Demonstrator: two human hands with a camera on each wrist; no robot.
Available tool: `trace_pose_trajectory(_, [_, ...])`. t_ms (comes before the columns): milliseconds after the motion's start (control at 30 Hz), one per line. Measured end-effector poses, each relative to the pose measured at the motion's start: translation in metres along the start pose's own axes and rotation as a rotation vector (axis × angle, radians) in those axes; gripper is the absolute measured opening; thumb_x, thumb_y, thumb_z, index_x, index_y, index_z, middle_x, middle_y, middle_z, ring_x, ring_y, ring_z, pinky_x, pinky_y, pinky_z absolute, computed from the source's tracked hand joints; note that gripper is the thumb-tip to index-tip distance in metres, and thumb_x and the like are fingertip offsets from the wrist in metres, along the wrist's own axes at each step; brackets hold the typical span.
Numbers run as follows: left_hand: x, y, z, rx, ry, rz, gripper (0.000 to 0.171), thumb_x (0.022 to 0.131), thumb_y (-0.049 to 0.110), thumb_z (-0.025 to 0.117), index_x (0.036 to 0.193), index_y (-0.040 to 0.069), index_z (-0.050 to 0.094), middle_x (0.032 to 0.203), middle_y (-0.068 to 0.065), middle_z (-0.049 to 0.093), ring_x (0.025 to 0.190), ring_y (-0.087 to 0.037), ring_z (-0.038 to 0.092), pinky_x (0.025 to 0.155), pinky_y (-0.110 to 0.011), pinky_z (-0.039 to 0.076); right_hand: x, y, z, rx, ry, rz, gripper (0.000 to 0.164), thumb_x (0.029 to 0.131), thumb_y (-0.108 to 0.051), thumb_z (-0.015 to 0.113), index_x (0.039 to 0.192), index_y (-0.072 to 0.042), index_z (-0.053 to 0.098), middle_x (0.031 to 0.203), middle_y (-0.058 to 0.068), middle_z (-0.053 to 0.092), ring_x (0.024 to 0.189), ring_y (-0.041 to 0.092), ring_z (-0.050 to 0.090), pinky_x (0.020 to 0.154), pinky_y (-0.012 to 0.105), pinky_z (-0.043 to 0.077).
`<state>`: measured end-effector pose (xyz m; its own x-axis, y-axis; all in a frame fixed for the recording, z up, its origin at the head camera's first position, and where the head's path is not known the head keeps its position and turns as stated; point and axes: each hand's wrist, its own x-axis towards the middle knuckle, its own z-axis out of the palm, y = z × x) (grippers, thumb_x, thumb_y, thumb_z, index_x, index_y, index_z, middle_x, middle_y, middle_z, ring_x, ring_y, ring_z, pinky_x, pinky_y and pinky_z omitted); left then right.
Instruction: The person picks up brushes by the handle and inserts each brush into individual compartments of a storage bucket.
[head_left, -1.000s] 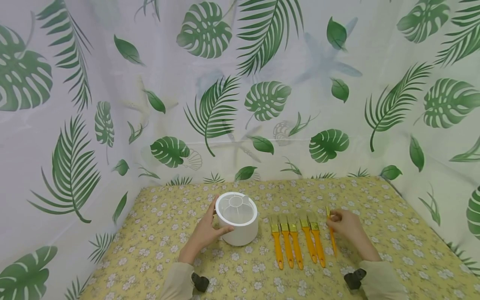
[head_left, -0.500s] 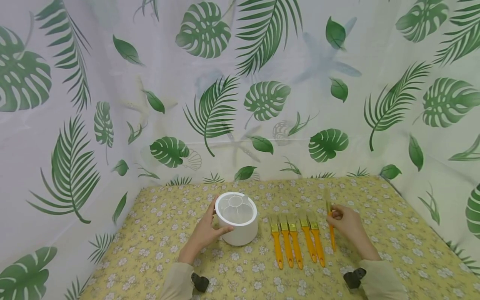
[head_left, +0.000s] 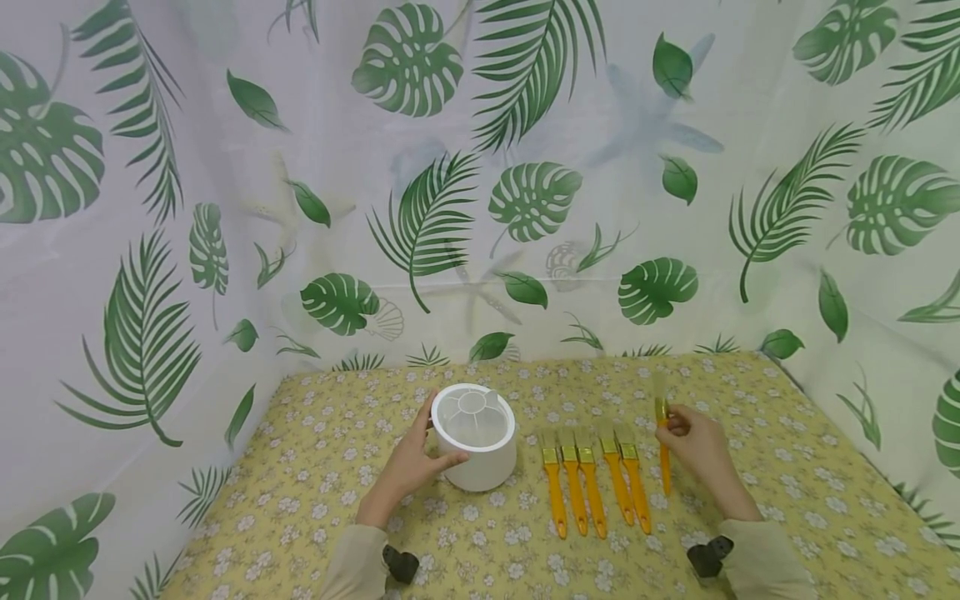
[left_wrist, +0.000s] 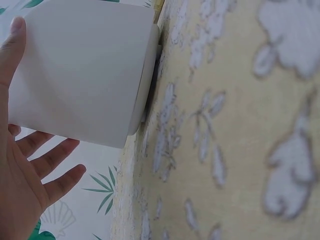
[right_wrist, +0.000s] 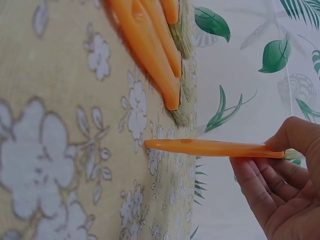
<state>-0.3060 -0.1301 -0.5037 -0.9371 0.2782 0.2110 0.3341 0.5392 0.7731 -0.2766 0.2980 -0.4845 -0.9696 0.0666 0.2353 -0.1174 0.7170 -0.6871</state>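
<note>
one brush (head_left: 664, 455), pinched in the right hand (head_left: 699, 443) just right of five other brushes (head_left: 593, 493), could slip if that pinch slackens; the left hand (head_left: 408, 462) clasps the white container (head_left: 482, 467), left of them.

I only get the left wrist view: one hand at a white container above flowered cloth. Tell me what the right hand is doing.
Observer: The right hand is pinching an orange-handled paintbrush between thumb and fingers.
Operator: Count whatever brushes lie on the cloth, and give me the grouping.
Observer: Five more brushes lie on the flowered cloth, three together and then a pair.
Operator: Now describe the container's top; I only see its side wall.
Observer: From the head view, the white container shows a small ring with thin spokes inside its round rim. Whether that is a lid or a divider, I can't tell.
</note>
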Motion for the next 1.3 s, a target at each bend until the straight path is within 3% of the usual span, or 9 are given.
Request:
trace_pose_trajectory(767, [0.001, -0.001, -0.001, 0.013, 0.010, 0.000, 0.108, 0.068, 0.059, 0.073, 0.145, 0.046, -0.002, 0.146, -0.001, 0.036, 0.131, -0.025, 0.039, 0.098, -0.065, 0.033, 0.002, -0.010, 0.003, 0.021, 0.038, -0.012, 0.043, 0.090, -0.014, 0.057, 0.127, 0.009, 0.050, 0.107, 0.027, 0.061, 0.094, 0.039, 0.060, 0.068, 0.042, 0.055])
trace_pose_trajectory(1300, [0.001, -0.001, -0.001, 0.022, 0.008, 0.000, 0.109, 0.067, 0.060, 0.072, 0.144, 0.047, -0.003, 0.146, 0.000, 0.035, 0.131, -0.024, 0.039, 0.099, -0.064, 0.033, 0.009, -0.028, 0.009, -0.008, 0.107, -0.121, 0.042, 0.090, -0.009, 0.059, 0.125, 0.012, 0.051, 0.102, 0.028, 0.063, 0.090, 0.040, 0.062, 0.069, 0.047, 0.054])
